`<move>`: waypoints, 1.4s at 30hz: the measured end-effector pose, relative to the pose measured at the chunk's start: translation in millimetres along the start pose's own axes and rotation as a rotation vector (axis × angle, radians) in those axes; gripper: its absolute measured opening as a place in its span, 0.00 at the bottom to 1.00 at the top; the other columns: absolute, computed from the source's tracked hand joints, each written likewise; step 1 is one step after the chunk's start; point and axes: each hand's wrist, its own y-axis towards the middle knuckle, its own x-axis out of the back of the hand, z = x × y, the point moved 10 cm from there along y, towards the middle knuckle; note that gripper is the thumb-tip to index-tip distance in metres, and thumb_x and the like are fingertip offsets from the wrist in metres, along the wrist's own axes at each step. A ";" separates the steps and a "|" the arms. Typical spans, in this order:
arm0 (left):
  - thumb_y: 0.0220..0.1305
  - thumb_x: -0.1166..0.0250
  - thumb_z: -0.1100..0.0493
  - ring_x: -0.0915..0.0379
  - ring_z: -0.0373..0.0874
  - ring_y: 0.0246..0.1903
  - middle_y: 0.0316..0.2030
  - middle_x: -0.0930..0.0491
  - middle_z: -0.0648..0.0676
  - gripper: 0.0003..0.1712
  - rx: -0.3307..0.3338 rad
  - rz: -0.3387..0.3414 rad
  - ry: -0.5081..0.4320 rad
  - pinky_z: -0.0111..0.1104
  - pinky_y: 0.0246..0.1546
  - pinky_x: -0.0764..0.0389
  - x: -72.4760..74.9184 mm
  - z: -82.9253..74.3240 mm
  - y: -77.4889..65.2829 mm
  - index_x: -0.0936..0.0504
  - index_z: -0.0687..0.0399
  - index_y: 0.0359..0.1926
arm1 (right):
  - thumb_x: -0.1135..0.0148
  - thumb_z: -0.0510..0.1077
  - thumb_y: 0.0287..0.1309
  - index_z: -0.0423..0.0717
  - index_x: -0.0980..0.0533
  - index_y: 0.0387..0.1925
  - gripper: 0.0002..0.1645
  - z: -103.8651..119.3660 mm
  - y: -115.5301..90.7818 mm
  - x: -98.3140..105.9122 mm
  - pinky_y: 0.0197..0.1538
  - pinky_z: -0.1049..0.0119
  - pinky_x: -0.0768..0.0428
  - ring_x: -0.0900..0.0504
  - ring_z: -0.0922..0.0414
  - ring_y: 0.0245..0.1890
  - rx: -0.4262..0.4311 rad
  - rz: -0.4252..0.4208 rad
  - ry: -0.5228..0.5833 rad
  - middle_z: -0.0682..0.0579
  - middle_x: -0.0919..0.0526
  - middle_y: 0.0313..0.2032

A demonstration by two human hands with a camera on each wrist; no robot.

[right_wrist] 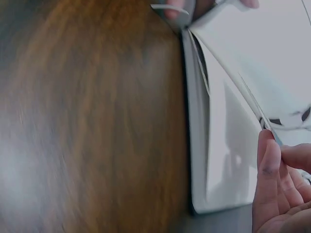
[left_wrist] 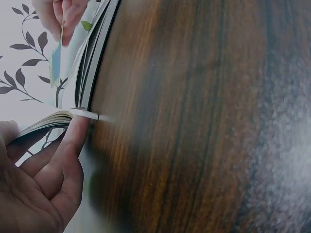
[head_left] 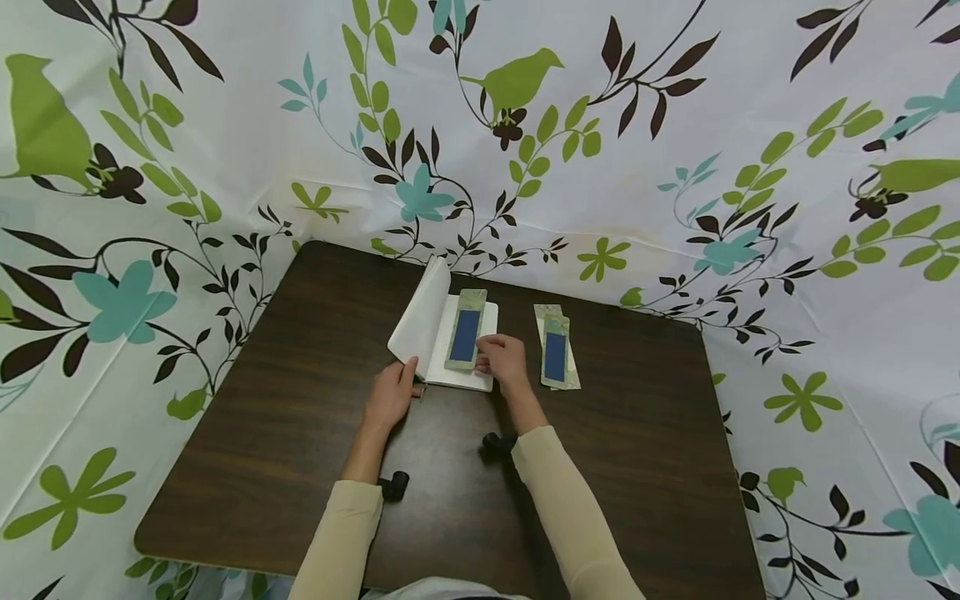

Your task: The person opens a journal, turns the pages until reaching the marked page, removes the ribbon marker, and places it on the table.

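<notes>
A notebook (head_left: 483,379) lies open on the table, its left pages raised at a slant. My left hand (head_left: 390,396) grips these lifted pages at their lower edge; in the left wrist view the thumb (left_wrist: 8,131) is above the pages and the fingers below. Over the right page is a narrow bookmark (head_left: 466,333) with a blue panel and pale green border. My right hand (head_left: 506,360) pinches its right edge between thumb and fingers. In the right wrist view the bookmark (right_wrist: 252,99) appears edge-on, tilted above the white page.
To the right lie a second blue-panelled bookmark (head_left: 556,350) and a pale patterned strip (head_left: 573,373) partly under it. A short ribbon-like strip (left_wrist: 83,113) sticks out at the notebook's spine. Patterned cloth (head_left: 525,225) hangs behind the dark wooden table (head_left: 637,467).
</notes>
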 end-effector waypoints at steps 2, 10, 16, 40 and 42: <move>0.76 0.56 0.34 0.15 0.48 0.31 0.32 0.14 0.57 0.35 0.003 0.012 0.001 0.46 0.39 0.22 -0.9 -0.2 -0.8 0.21 0.61 0.38 | 0.34 0.42 0.65 0.40 0.16 0.46 0.12 1.5 1.5 11.1 0.39 0.54 0.15 0.14 0.47 0.31 0.017 -0.013 -0.010 0.40 0.17 0.42; 0.76 0.58 0.33 0.15 0.48 0.31 0.30 0.14 0.56 0.36 0.009 0.024 0.010 0.41 0.34 0.24 -0.9 -1.1 -2.2 0.23 0.62 0.38 | 0.34 0.48 0.65 0.46 0.17 0.49 0.15 -1.6 4.8 80.0 0.42 0.55 0.15 0.14 0.54 0.32 0.016 -0.104 -0.052 0.45 0.18 0.48; 0.76 0.58 0.33 0.14 0.49 0.30 0.30 0.15 0.58 0.37 0.007 0.019 -0.001 0.42 0.33 0.25 0.5 -0.2 -1.6 0.23 0.62 0.38 | 0.33 0.48 0.64 0.43 0.19 0.52 0.18 -13.2 3.0 136.0 0.43 0.58 0.15 0.14 0.57 0.31 -0.059 -0.197 0.002 0.44 0.20 0.53; 0.75 0.59 0.31 0.15 0.48 0.30 0.28 0.14 0.55 0.37 0.012 0.048 0.031 0.45 0.39 0.25 0.5 -1.9 1.0 0.23 0.60 0.39 | 0.42 0.51 0.68 0.41 0.18 0.51 0.20 -26.7 -2.8 195.6 0.39 0.57 0.17 0.14 0.51 0.34 -0.030 -0.381 -0.304 0.41 0.16 0.47; 0.75 0.58 0.32 0.15 0.48 0.30 0.27 0.14 0.55 0.36 0.011 0.046 0.030 0.46 0.40 0.24 1.1 -2.6 0.8 0.22 0.60 0.39 | 0.45 0.56 0.68 0.45 0.17 0.49 0.22 -21.7 -4.4 199.6 0.42 0.53 0.19 0.14 0.48 0.37 -0.013 -0.417 -0.432 0.44 0.14 0.44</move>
